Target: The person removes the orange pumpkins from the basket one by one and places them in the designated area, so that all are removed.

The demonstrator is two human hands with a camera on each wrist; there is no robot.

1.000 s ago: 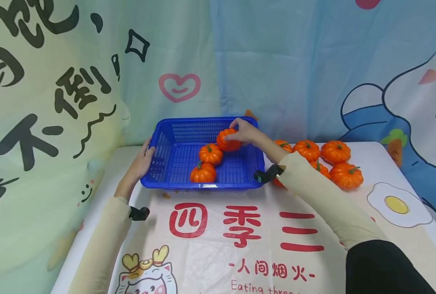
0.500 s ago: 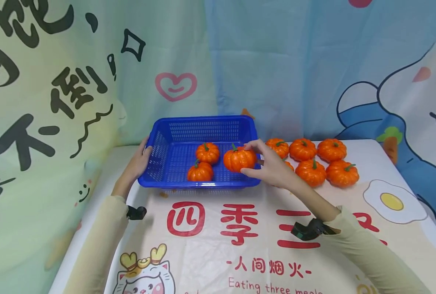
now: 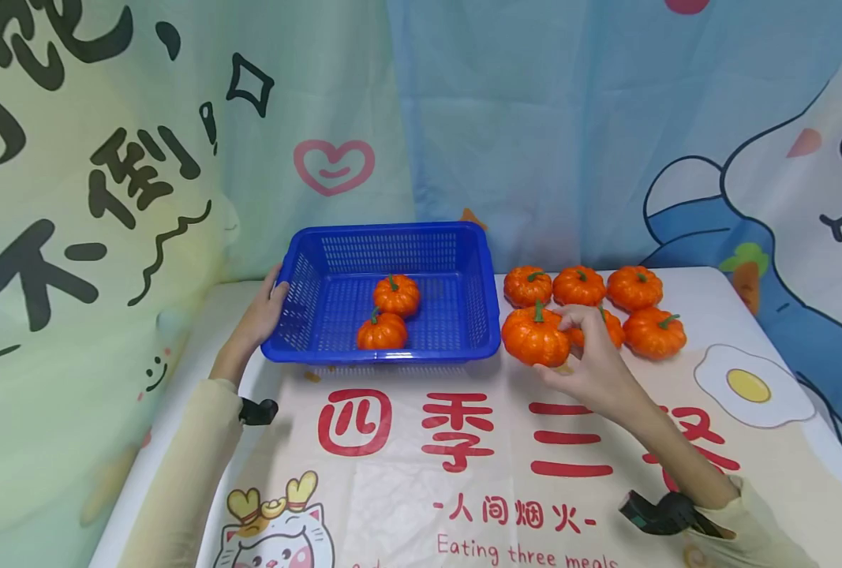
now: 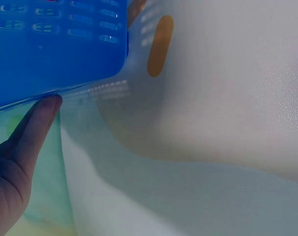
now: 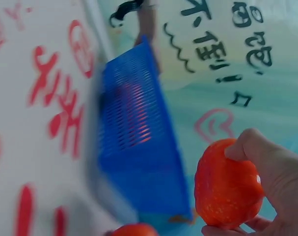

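Note:
In the head view, my right hand (image 3: pixel 594 363) grips a small orange pumpkin (image 3: pixel 534 338) with a green stem, just right of the blue plastic basket (image 3: pixel 488 315). The right wrist view has the same pumpkin (image 5: pixel 225 189) pinched between thumb and fingers. My left hand (image 3: pixel 259 312) lies against the basket's left outer side; its straight thumb (image 4: pixel 43 115) touches the basket edge in the left wrist view. Inside the basket, two pumpkins sit close together, one at the front (image 3: pixel 381 332) and one behind it (image 3: pixel 397 295).
Several more pumpkins are grouped right of the basket, including one at the back corner (image 3: pixel 635 287) and one in front of it (image 3: pixel 655 334). My right hand partly covers another pumpkin (image 3: pixel 612 325). A printed curtain (image 3: pixel 506 142) hangs behind the white table.
My right hand has lifted a pumpkin out of the basket and carried it rightward, past the rim. Two pumpkins stay inside. My left hand has kept its place at the basket's side.

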